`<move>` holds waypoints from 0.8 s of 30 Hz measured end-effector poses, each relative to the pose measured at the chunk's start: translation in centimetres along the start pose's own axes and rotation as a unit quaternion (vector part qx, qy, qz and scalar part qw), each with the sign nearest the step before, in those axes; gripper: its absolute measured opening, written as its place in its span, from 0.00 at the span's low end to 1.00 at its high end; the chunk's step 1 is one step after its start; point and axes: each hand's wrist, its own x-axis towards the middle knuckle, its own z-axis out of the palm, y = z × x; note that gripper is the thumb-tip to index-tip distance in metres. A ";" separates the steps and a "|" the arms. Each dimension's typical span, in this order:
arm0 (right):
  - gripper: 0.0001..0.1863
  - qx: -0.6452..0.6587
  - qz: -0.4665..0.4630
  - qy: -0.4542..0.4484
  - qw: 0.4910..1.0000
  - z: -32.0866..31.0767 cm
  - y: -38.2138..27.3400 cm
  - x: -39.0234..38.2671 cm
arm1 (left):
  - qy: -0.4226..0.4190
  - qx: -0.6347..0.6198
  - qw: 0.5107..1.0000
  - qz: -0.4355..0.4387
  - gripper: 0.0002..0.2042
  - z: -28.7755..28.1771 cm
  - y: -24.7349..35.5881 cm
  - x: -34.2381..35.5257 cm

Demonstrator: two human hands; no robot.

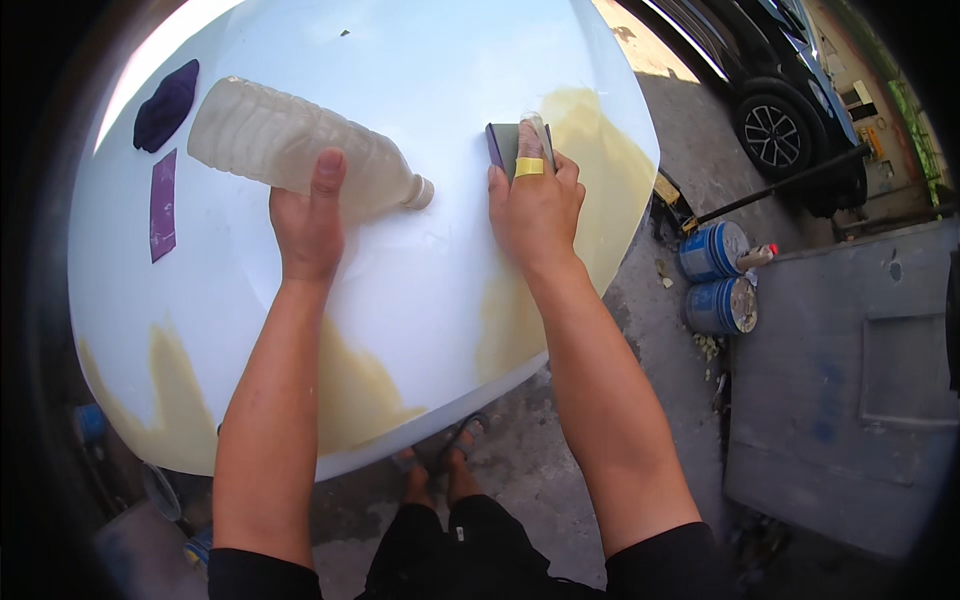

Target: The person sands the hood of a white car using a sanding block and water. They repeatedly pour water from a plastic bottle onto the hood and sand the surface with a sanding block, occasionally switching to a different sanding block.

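A cloth (167,106) lies far left on the panel (420,290) with a strip (163,207) before it, the bottle (280,133) in the left grip (308,230) right of both, the block (505,140) in the right grip (537,215) farther right, and two buckets (710,305) on the floor (640,270) right of the panel.

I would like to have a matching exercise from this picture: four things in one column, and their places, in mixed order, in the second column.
Column 1
1. Plastic bottle
2. Grey block
3. Purple strip
4. Blue buckets

Column 2
A. on the white panel, beside the dark cloth
B. in the right hand
C. on the ground
D. in the left hand

Right pairs: 1-D, 2-B, 3-A, 4-C
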 end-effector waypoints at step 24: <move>0.37 0.067 -0.153 0.011 0.986 -1.0 -0.2 -22.2 | 0.023 0.042 0.999 0.008 0.35 -0.4 -0.3 -0.2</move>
